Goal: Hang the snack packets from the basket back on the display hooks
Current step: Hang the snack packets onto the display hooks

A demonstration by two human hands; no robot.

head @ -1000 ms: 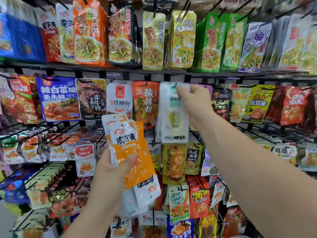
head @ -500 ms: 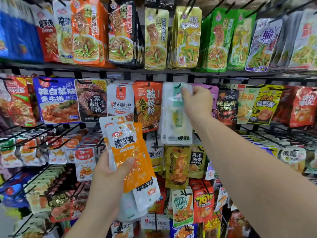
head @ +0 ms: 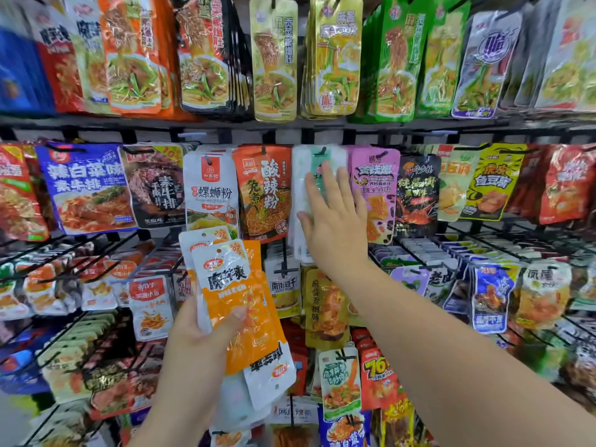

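Note:
A white packet with a green stripe (head: pixel 303 175) hangs on a hook in the middle row of the display. My right hand (head: pixel 332 221) lies flat against it with the fingers straight and spread. Lower left, my left hand (head: pixel 200 346) grips a fanned bunch of snack packets (head: pixel 238 304), orange and white ones, with the thumb pressed across the front packet. The basket is out of view.
Rows of black wire hooks (head: pixel 64 259) carry hanging packets on all sides. An orange noodle packet (head: pixel 264 191) hangs left of the white one and a purple packet (head: pixel 374 188) right of it. A dark shelf rail (head: pixel 419 127) runs above the middle row.
My right hand has let go of the white packet's top, which now hangs on its hook, and has opened flat against the packet's front. My left hand keeps its bunch.

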